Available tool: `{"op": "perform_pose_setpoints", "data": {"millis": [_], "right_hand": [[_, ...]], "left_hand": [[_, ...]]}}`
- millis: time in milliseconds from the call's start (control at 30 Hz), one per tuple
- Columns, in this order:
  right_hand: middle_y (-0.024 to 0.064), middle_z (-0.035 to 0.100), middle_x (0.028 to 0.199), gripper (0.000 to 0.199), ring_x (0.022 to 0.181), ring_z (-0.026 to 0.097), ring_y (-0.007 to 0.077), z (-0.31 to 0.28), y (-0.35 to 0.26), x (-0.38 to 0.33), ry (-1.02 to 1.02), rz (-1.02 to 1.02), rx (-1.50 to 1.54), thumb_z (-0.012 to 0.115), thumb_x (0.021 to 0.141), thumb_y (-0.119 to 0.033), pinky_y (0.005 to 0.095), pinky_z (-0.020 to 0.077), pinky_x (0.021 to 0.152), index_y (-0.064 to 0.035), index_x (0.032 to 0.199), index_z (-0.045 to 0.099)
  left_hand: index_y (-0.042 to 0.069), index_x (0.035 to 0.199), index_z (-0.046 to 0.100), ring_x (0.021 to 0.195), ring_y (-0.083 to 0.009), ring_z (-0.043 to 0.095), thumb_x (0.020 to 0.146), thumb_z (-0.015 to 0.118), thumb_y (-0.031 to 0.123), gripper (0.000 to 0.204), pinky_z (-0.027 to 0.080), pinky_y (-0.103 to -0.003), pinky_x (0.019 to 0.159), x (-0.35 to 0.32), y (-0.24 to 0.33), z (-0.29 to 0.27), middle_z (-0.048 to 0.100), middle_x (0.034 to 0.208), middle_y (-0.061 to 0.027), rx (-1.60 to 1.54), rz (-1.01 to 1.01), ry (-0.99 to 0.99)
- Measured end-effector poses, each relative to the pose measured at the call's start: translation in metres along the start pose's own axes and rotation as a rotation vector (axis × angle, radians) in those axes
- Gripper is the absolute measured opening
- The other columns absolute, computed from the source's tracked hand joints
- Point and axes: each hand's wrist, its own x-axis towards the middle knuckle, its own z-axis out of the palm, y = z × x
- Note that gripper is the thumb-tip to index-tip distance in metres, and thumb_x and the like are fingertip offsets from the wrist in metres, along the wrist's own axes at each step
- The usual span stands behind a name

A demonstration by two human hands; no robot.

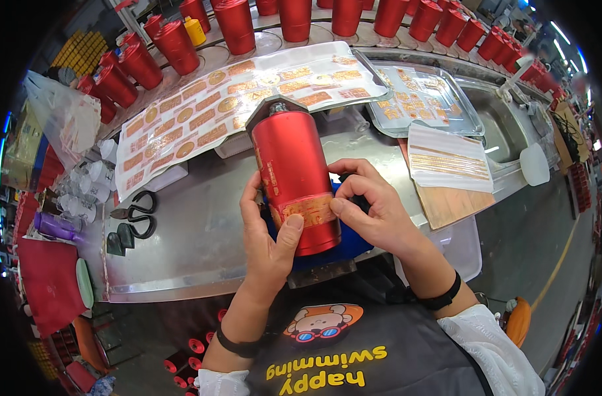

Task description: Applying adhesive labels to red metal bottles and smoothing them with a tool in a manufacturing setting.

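Observation:
A glossy red metal bottle lies tilted in front of me, its narrow end against a dark angular holder. Around its lower part runs a gold-patterned decal. My left hand grips the bottle's left side, thumb lying over the decal and fingers wrapped underneath. At the right side, my right hand is closed, with thumb and index finger pressed at the decal's edge. Its other fingers are curled and partly hidden behind. Blue material shows beneath the bottle.
White sheets of gold decals cover a board beyond the bottle. Right of it are a metal tray with cut pieces and a sheet of gold strips. Black scissors lie left. Red canisters line the far conveyor. A sink is far right.

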Motion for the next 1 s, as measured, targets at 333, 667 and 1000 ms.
{"op": "perform_pose_setpoints", "data": {"millis": [333, 667, 1000], "right_hand": [[0.0305, 0.039, 0.137, 0.053, 0.121, 0.045, 0.0459, 0.005, -0.006, -0.011, -0.014, -0.475, -0.463, 0.07, 0.078, -0.01, 0.0475, 0.0395, 0.1, -0.0075, 0.129, 0.056], [0.0209, 0.062, 0.105, 0.038, 0.091, 0.063, 0.0313, -0.002, -0.019, -0.021, 0.22, -0.134, -0.066, 0.059, 0.087, -0.003, 0.0365, 0.0502, 0.08, 0.0012, 0.124, 0.052], [0.0095, 0.064, 0.088, 0.026, 0.079, 0.06, 0.0141, 0.005, 0.035, -0.023, 0.254, 0.211, 0.272, 0.058, 0.094, -0.018, 0.0285, 0.0492, 0.072, 0.0008, 0.113, 0.055]], "left_hand": [[-0.004, 0.144, 0.02, 0.123, -0.024, 0.044, 0.088, 0.059, 0.019, 0.072, 0.036, -0.036, 0.104, 0.002, 0.008, 0.003, 0.035, 0.14, -0.0198, 0.029, -0.027, 0.002], [-0.003, 0.145, 0.018, 0.123, -0.0234, 0.043, 0.087, 0.057, 0.017, 0.072, 0.032, -0.037, 0.107, 0.0, 0.008, 0.004, 0.036, 0.139, -0.0186, 0.029, -0.048, 0.019], [-0.001, 0.145, 0.018, 0.12, -0.0217, 0.044, 0.088, 0.058, 0.022, 0.074, 0.036, -0.036, 0.103, 0.0, 0.004, 0.007, 0.039, 0.136, -0.0168, 0.043, -0.061, 0.022]]}}
